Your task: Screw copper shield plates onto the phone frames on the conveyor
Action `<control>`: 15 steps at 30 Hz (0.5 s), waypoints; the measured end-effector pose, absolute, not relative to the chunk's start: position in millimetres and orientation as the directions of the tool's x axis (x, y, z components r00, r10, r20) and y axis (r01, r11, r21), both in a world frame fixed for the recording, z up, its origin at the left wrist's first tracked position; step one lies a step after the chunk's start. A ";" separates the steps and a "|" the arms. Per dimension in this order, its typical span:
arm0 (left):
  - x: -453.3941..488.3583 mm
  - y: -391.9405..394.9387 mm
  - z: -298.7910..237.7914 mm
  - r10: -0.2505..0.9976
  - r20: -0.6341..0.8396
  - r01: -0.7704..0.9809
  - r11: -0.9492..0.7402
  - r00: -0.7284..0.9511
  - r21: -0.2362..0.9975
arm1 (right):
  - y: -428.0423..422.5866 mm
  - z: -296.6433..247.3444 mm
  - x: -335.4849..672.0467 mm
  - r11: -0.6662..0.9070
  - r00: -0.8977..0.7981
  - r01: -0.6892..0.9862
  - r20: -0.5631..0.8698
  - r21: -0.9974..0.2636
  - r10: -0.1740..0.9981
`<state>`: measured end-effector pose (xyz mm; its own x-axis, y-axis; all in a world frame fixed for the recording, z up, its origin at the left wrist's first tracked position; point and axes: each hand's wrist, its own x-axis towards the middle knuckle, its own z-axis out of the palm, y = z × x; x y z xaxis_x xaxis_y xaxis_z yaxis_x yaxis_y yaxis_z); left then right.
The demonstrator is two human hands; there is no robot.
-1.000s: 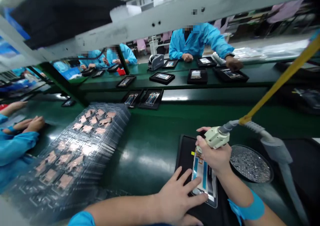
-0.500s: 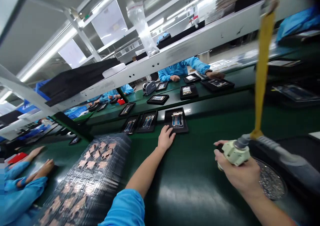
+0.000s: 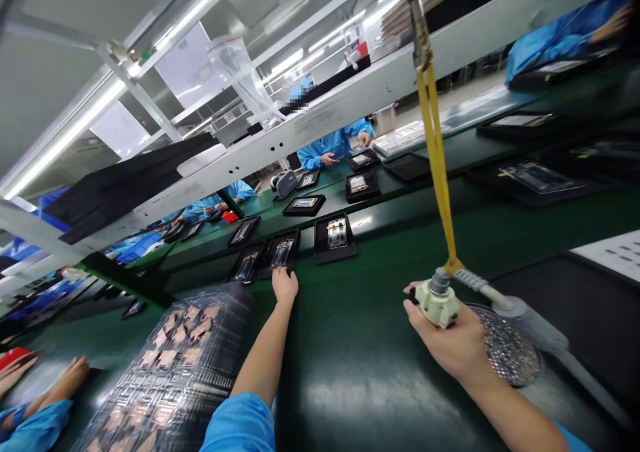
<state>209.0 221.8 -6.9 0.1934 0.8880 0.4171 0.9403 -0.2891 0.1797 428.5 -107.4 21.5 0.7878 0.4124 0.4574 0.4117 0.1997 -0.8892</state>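
My left hand (image 3: 285,285) reaches forward to the near edge of a black tray (image 3: 294,263), fingers bent over it; their tips are partly hidden. In this tray lies an opened phone (image 3: 283,252) with its inner parts showing. To its left stands a similar black tray (image 3: 235,275), and to its right another tray (image 3: 344,252) with an opened phone (image 3: 337,233). My right hand (image 3: 457,339) is wrapped round a pale green electric screwdriver (image 3: 436,302), held upright above the bench. A yellow elastic strap (image 3: 439,172) suspends it, and a grey cable (image 3: 535,325) runs from its top.
A stack of clear plastic trays (image 3: 200,372) with copper-coloured pieces stands at left. Beside my right hand is a round dish (image 3: 510,349) of small shiny parts, near a black mat (image 3: 560,305). Co-workers in blue sleeves sit across and at left. A white shelf beam (image 3: 320,115) crosses above.
My left hand has moved left, from the right-hand tray to the middle one. My right hand still holds the screwdriver. Across the bench, a co-worker's hand has withdrawn and the tray there lost its phone.
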 end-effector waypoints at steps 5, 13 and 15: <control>208.6 216.3 5.6 0.845 0.482 0.920 -0.351 0.231 0.174 | -103.1 20.6 431.4 0.220 0.780 0.439 0.491 -0.871 0.387; 196.8 123.9 -2.7 0.684 0.530 0.744 -0.653 0.501 0.140 | -103.0 19.3 429.2 0.251 0.767 0.441 0.507 -0.862 0.392; 187.2 81.2 -13.1 0.655 0.510 0.694 -0.705 0.558 0.145 | -104.2 18.2 429.2 0.254 0.765 0.438 0.506 -0.862 0.399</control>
<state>187.2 81.2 -13.1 0.5580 0.6549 0.5096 0.6945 -0.7047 0.1452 429.2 -104.2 18.2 0.7646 0.3994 0.5058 0.4381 0.2536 -0.8624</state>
